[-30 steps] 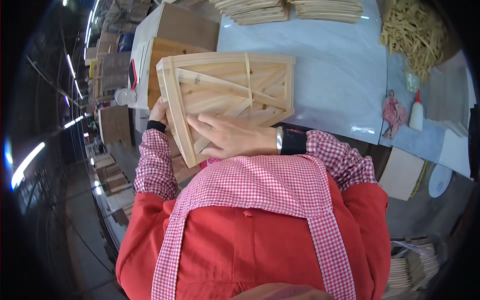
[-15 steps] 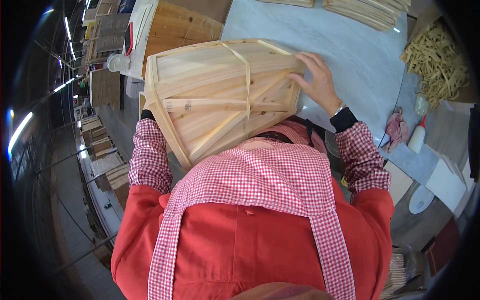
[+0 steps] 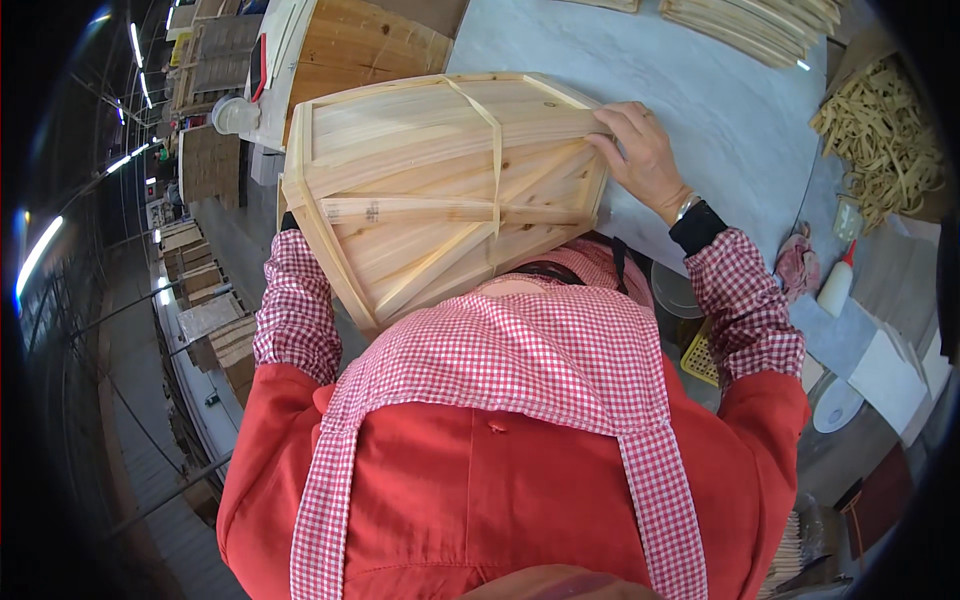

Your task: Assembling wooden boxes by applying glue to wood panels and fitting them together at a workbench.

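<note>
A pale wooden box (image 3: 410, 170) with an angular outline and thin edge strips is tilted in front of my apron. Flat tan strips (image 3: 497, 160) cross its face, one of them running from the far rim toward me. My right hand (image 3: 645, 155) is at the box's far right corner, fingers and thumb bent against the edge. At the left side my checked sleeve (image 3: 298, 300) and dark cuff reach behind the box. My left hand itself is hidden there, so its fingers do not show.
Beyond the box lies a pale marbled tabletop (image 3: 560, 50) with stacked wooden pieces (image 3: 750, 28) at the far edge. Right of it are a carton of curled strips (image 3: 880, 140), a pink cloth (image 3: 798, 265) and a white red-tipped bottle (image 3: 836, 282). A clear tub (image 3: 236, 115) stands left.
My right hand has shifted slightly right along with its forearm, staying at the box's corner. The box has moved only a little. A yellow basket shows more beside my right sleeve.
</note>
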`<state>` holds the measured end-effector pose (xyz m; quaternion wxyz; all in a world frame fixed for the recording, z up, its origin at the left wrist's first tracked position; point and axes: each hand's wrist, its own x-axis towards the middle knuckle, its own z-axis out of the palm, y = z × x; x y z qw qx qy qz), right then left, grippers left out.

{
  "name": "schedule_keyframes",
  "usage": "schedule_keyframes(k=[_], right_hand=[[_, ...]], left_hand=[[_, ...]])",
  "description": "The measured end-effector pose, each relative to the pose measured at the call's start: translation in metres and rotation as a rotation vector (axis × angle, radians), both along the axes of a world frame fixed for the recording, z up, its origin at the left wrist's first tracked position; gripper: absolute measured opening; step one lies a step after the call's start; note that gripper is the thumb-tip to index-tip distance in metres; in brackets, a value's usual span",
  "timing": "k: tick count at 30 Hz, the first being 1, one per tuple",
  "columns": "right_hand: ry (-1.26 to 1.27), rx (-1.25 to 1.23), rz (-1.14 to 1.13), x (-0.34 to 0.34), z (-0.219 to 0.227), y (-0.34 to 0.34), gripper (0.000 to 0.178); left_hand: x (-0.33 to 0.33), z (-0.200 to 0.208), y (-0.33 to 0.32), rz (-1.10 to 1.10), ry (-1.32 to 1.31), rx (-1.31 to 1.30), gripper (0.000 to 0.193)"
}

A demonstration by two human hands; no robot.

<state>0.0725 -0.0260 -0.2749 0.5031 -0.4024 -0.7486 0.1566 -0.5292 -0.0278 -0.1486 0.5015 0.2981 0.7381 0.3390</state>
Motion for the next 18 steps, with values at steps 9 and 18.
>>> schedule_keyframes(k=[9, 18], right_hand=[[0.009, -0.115, 0.013, 0.007, -0.005, -0.002, 0.043], [0.787, -0.837, 0.198, -0.007, -0.051, -0.016, 0.04]], left_hand=[[0.002, 0.004, 0.013, -0.018, 0.028, 0.008, 0.034], [0.001, 0.007, 0.004, -0.009, 0.047, -0.012, 0.035]])
